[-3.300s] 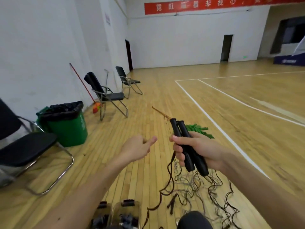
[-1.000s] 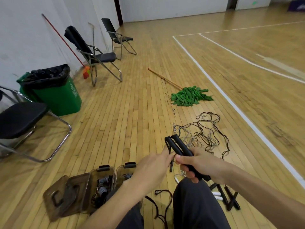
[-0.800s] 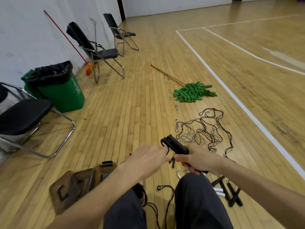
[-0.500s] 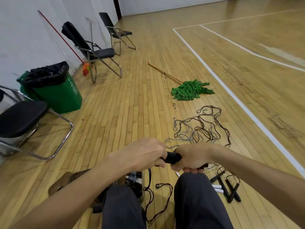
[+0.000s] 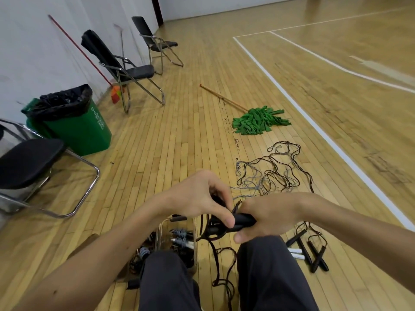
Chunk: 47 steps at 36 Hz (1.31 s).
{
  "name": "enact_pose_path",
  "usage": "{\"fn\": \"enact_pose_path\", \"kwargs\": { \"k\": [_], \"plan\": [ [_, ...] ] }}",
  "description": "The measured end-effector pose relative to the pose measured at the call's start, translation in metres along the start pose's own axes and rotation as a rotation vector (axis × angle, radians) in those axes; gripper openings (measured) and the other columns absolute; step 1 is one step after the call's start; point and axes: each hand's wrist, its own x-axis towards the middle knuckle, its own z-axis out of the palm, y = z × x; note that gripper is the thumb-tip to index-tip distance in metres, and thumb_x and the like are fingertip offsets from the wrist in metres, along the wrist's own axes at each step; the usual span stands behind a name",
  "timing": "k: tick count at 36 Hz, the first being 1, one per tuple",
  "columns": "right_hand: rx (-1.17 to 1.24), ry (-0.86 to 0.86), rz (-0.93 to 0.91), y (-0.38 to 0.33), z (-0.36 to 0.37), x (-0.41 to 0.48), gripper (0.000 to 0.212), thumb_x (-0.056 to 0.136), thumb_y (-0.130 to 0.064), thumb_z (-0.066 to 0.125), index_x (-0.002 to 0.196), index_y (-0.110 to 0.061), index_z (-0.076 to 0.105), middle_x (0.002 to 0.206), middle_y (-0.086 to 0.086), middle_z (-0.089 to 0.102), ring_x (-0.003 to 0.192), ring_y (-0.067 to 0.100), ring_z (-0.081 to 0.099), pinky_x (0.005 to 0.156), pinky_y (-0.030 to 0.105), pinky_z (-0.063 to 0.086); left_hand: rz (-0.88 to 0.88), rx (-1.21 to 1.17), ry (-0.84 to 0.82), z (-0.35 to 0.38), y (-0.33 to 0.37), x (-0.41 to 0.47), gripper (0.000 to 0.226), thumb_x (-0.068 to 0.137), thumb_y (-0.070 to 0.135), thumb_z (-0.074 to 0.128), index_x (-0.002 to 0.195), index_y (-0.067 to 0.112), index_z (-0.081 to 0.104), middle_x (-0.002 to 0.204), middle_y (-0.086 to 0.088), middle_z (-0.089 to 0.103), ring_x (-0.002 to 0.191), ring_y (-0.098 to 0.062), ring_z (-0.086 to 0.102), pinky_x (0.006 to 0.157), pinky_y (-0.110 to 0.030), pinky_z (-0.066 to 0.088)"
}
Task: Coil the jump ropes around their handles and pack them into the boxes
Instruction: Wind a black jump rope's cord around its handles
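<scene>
Over the knees, close to the floor: right grip [image 5: 267, 217] clenched round paired black handles [image 5: 244, 220]; left grip [image 5: 199, 198] pinching the rope [image 5: 213, 244] at their end, winding apparently just begun. Several coiled ropes already in clear box [image 5: 195, 248]. Loose tangle [image 5: 269, 176] and spare handles [image 5: 311, 252] on floor, yet to coil and pack.

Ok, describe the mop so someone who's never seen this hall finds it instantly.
Find the white court line. Just left of it, beyond the tangled ropes, lies the mop. Its green strip head and wooden handle lie flat, unlike the upright green bin.
</scene>
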Motion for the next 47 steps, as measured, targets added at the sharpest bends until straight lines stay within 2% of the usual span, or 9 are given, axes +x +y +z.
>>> {"fn": "enact_pose_path", "kwargs": {
  "k": [3,8,14,20,28,34,39,42,47],
  "plan": [
    [-0.004,0.058,-0.015,-0.002,0.001,-0.003,0.05,0.094,-0.06,0.057,0.08,-0.012,0.057,0.065,-0.003,0.046,0.053,0.008,0.042,0.05,0.015,0.034,0.012,-0.119,0.02,0.0,-0.001,-0.001,0.013,0.071,0.009,0.088,0.075,0.008,0.076,0.067,0.0,0.07,0.058,-0.008,0.061,0.055,-0.016,0.044],
    [0.008,0.091,-0.003,-0.005,0.003,-0.004,0.05,0.089,-0.069,0.049,0.074,-0.022,0.056,0.064,-0.013,0.052,0.052,-0.001,0.05,0.056,0.011,0.038,-0.007,-0.142,0.058,0.004,-0.002,0.0,0.014,0.073,0.016,0.088,0.075,0.009,0.075,0.068,-0.006,0.07,0.061,-0.01,0.061,0.057,-0.021,0.046],
    [0.085,0.117,-0.017,-0.007,0.007,-0.002,0.071,0.084,-0.077,0.037,0.076,-0.011,0.061,0.06,-0.002,0.053,0.054,0.013,0.049,0.065,0.023,0.045,-0.012,-0.174,0.071,0.007,-0.006,0.0,0.013,0.076,0.015,0.086,0.076,0.008,0.075,0.065,0.006,0.068,0.061,-0.006,0.061,0.059,-0.017,0.045],
    [0.17,0.135,-0.033,-0.008,0.005,-0.005,0.062,0.092,-0.07,0.043,0.075,-0.012,0.058,0.058,0.002,0.051,0.049,0.013,0.046,0.057,0.019,0.042,0.002,-0.265,0.097,0.01,-0.012,-0.001,0.009,0.083,0.018,0.077,0.077,0.011,0.075,0.067,0.005,0.069,0.062,-0.009,0.062,0.059,-0.019,0.047],
    [0.272,0.23,-0.142,-0.014,-0.009,-0.013,0.052,0.091,-0.061,0.048,0.063,-0.017,0.052,0.053,-0.004,0.047,0.048,0.013,0.041,0.053,0.019,0.038,-0.016,-0.502,0.164,0.019,-0.023,-0.002,0.042,0.095,0.038,0.047,0.074,0.003,0.055,0.057,0.007,0.052,0.052,-0.009,0.047,0.054,-0.018,0.038],
    [0.359,0.309,-0.147,-0.005,-0.02,-0.014,0.052,0.091,-0.063,0.049,0.065,-0.019,0.055,0.059,0.004,0.048,0.052,0.02,0.041,0.052,0.025,0.036,-0.105,-0.584,0.27,0.032,-0.029,-0.002,0.033,0.108,0.015,0.036,0.103,-0.003,0.063,0.057,-0.004,0.04,0.051,-0.012,0.037,0.055,-0.018,0.039],
    [0.402,0.409,-0.114,0.004,-0.027,-0.01,0.057,0.094,-0.064,0.046,0.071,-0.013,0.055,0.06,0.005,0.049,0.051,0.02,0.04,0.054,0.028,0.036,-0.191,-0.618,0.263,0.044,-0.03,-0.002,0.045,0.104,0.044,0.03,0.082,0.011,0.051,0.054,0.005,0.037,0.053,-0.014,0.039,0.066,-0.025,0.045],
    [0.406,0.484,-0.06,0.014,-0.032,-0.011,0.059,0.095,-0.064,0.045,0.07,-0.011,0.053,0.061,0.009,0.049,0.051,0.02,0.039,0.052,0.025,0.035,-0.218,-0.694,0.218,0.051,-0.035,-0.006,0.046,0.102,0.05,0.032,0.084,0.011,0.049,0.055,0.005,0.033,0.05,-0.013,0.034,0.057,-0.025,0.042],
    [0.377,0.501,0.077,0.031,-0.028,-0.001,0.057,0.095,-0.064,0.048,0.07,-0.013,0.054,0.054,0.001,0.048,0.044,0.013,0.038,0.047,0.021,0.033,-0.254,-0.372,0.229,0.058,-0.035,-0.01,0.044,0.107,0.043,0.028,0.093,0.012,0.055,0.057,0.009,0.032,0.047,-0.007,0.028,0.047,-0.021,0.026]
  ]
}}
